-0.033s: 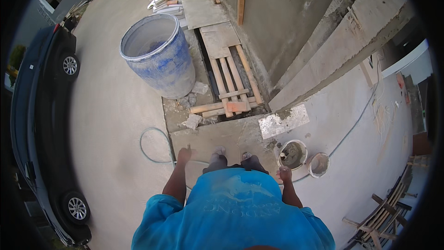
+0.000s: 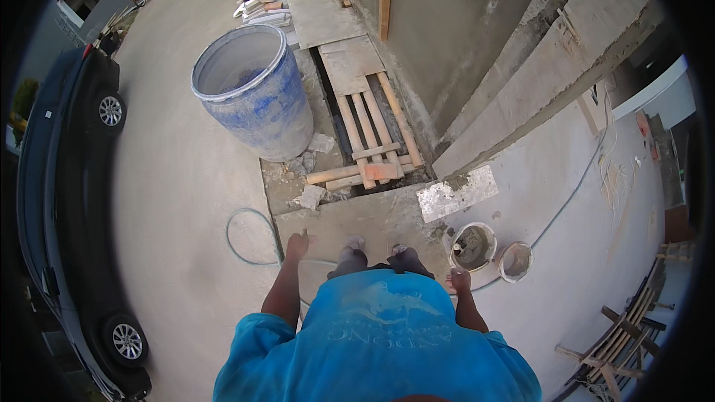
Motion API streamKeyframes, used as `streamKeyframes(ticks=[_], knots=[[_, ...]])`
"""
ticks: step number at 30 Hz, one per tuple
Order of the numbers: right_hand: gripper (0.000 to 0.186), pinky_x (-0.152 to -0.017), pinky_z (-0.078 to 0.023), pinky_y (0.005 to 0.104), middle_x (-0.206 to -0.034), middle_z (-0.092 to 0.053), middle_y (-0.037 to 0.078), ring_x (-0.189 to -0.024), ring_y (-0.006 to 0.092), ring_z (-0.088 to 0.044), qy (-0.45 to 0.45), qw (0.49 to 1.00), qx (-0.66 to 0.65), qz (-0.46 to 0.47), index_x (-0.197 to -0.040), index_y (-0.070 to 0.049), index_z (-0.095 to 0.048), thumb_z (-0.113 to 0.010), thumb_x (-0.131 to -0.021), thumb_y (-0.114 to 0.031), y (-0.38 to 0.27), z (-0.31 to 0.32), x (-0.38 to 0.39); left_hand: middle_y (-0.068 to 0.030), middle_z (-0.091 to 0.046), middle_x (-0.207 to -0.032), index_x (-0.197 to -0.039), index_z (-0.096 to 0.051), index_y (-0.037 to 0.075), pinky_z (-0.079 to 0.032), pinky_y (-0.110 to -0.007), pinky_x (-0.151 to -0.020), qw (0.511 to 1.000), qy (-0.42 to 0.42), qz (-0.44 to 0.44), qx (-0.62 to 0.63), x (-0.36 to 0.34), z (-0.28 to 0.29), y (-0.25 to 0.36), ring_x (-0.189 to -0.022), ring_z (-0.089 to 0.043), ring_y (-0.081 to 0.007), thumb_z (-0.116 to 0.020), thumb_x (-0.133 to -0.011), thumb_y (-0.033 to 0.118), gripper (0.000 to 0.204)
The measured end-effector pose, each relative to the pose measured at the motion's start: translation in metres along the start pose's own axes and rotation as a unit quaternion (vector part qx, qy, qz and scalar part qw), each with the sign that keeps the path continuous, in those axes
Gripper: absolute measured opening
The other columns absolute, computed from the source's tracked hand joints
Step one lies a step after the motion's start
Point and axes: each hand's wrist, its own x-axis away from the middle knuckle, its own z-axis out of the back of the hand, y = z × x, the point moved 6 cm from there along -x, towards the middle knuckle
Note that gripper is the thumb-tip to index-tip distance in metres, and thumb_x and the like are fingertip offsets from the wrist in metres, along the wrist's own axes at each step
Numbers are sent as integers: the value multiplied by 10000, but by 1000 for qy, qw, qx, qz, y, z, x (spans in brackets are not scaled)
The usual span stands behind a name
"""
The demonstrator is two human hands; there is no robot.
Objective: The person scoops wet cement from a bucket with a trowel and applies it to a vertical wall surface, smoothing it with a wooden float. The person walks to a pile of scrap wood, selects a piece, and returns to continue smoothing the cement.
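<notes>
My left hand (image 2: 298,244) hangs at my left side with its fingers curled; a short greyish tip shows at its top, too small to name. Low at my right, my right hand (image 2: 459,280) is also curled, with pale smears on the fingers; what it holds, if anything, is hidden. Just ahead of it stands a round bucket (image 2: 489,260) of wet grey mortar, a small pale-ended thing sticking up inside. A smaller pale bucket (image 2: 515,262) is beside it. Close to my left hand lies a thin green hose (image 2: 230,237), looped on the floor.
A big blue drum (image 2: 261,123) stands ahead left. Wooden poles (image 2: 365,134) and boards (image 2: 325,9) lie over a trench (image 2: 328,97) along a plastered wall (image 2: 454,22). A mortar-spotted pale sheet (image 2: 458,193) lies before me. A dark car (image 2: 67,216) is at left, piled timber (image 2: 625,342) at right.
The view has shifted very slightly. My hands, the buckets and the hose keep their places.
</notes>
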Motion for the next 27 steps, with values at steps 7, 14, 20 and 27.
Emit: streamKeyframes(ticks=[7, 14, 20, 27], knots=[[275, -585, -543, 384, -915, -724, 121, -717, 224, -702, 53, 995, -84, 9, -1116, -56, -626, -547, -945, -256, -6, -47, 62, -352, -629, -1074, -1061, -665, -31, -479, -519, -915, 996, -70, -52, -15, -78, 15, -28, -1024, -611, -494, -437, -984, 408, 500], [267, -571, -533, 384, -886, -721, 114, -714, 233, -697, 131, 980, -119, -89, -1123, -63, -634, -550, -944, -242, 71, -75, 159, -295, -624, -1191, -1193, -642, -12, -457, -472, -1008, 985, -87, -89, -123, -47, -10, -22, -1139, -573, -473, -495, -922, 387, 504], [212, -531, -543, 333, -779, -716, 94, -620, 184, -686, 199, 946, -155, -202, -1006, -56, -686, -624, -880, -215, 134, -92, 229, -184, -730, -1017, -1126, -731, 105, -526, -410, -864, 911, -283, -247, -172, -42, -57, 50, -977, -695, -348, -540, -897, 390, 413], [160, -652, -548, 333, -773, -718, 94, -644, 171, -682, 363, 916, -111, -131, -919, -57, -715, -626, -871, -180, 195, -99, 263, -105, -751, -870, -964, -759, 38, -528, -389, -683, 885, -354, -209, -220, -70, -124, 117, -778, -708, -230, -420, -1006, 515, 586]])
